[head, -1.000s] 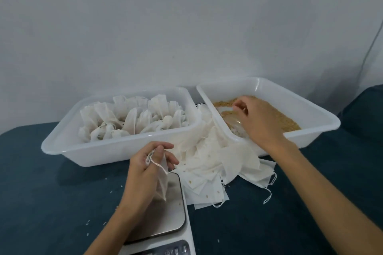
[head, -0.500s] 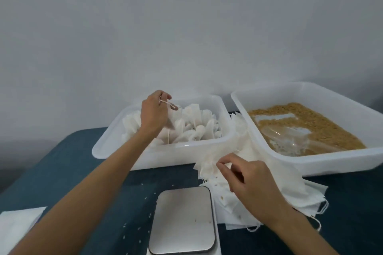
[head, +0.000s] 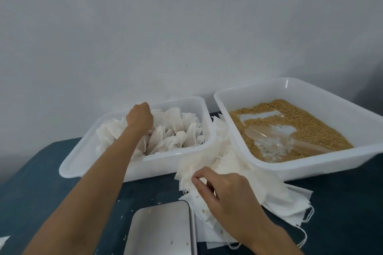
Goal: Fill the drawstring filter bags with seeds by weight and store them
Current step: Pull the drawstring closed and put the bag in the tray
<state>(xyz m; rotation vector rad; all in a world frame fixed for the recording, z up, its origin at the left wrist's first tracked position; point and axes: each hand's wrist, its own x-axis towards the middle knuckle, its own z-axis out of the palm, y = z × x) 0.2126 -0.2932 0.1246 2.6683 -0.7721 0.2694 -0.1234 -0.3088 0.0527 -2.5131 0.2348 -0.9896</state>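
Dark blue tabletop point(head: 37, 188). White plastic tub of brown seeds point(head: 350, 130) at right, clear scoop point(head: 269, 136) lying inside. White plastic tub of filled filter bags point(head: 87, 161) at left; left hand point(head: 139, 118) reaches in, fingers hidden, grip unclear. Right hand point(head: 224, 190) pinches an empty white bag from the loose pile point(head: 275, 190) beside the steel scale plate point(head: 161, 232).

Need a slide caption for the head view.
Left hand in the bag tray; right hand pinches an empty bag.

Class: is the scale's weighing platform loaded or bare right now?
Bare of bags. The scale platform carries only a few stray seeds; the right hand pinches an empty filter bag beside it.
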